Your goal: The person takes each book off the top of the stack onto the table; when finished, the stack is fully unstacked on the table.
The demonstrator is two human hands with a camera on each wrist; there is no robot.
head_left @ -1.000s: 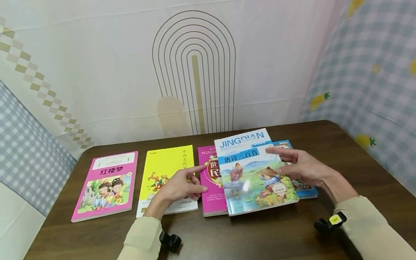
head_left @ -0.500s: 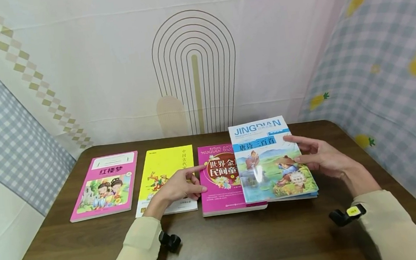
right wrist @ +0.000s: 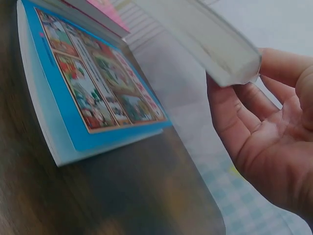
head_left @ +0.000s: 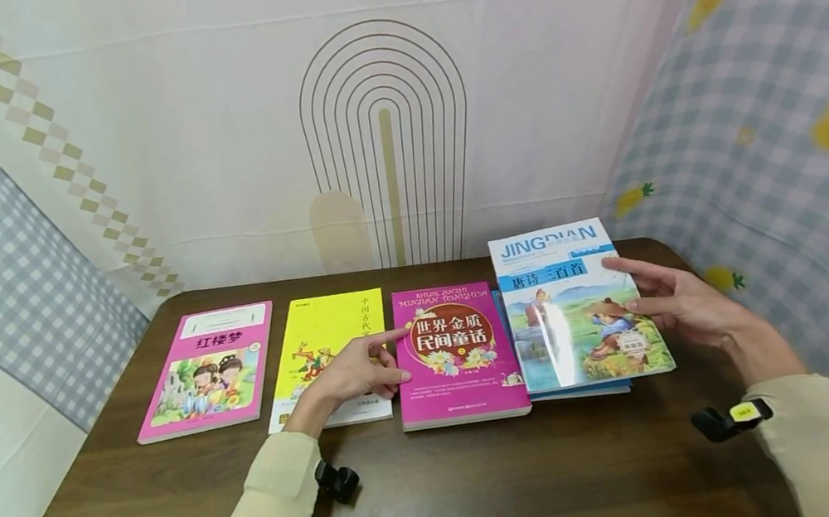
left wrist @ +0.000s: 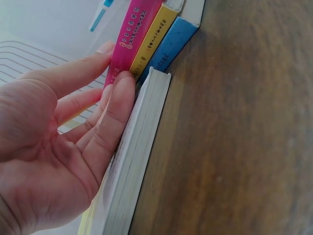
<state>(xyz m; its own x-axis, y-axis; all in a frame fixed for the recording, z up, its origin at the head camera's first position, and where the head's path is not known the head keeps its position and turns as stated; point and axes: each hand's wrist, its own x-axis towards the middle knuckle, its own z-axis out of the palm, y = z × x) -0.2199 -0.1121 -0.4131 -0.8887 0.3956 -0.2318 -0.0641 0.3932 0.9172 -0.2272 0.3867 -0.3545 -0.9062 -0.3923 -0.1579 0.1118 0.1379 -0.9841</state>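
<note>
My right hand [head_left: 689,307] pinches the right edge of a white-and-blue paperback with a landscape cover [head_left: 578,318], fingers beneath and thumb on the cover. In the right wrist view this book [right wrist: 215,44] is raised above a blue picture-covered book [right wrist: 98,78] on the table. My left hand [head_left: 354,377] touches the left side of a magenta book [head_left: 464,387]. In the left wrist view, its thumb and fingertips rest at the spine of the magenta book [left wrist: 134,29], which is stacked over a yellow-spined book [left wrist: 156,34] and a blue-spined one [left wrist: 176,44].
A yellow book [head_left: 338,324] lies partly under my left forearm and hand. Farther left is a pink book [head_left: 208,370]. The brown wooden table [head_left: 481,485] meets a patterned cloth backdrop [head_left: 390,161] behind, and checked cloth [head_left: 766,175] hangs on the right.
The white-and-blue book has moved right in my right hand, uncovering the magenta book and now overlapping the blue one. My left hand stays in place.
</note>
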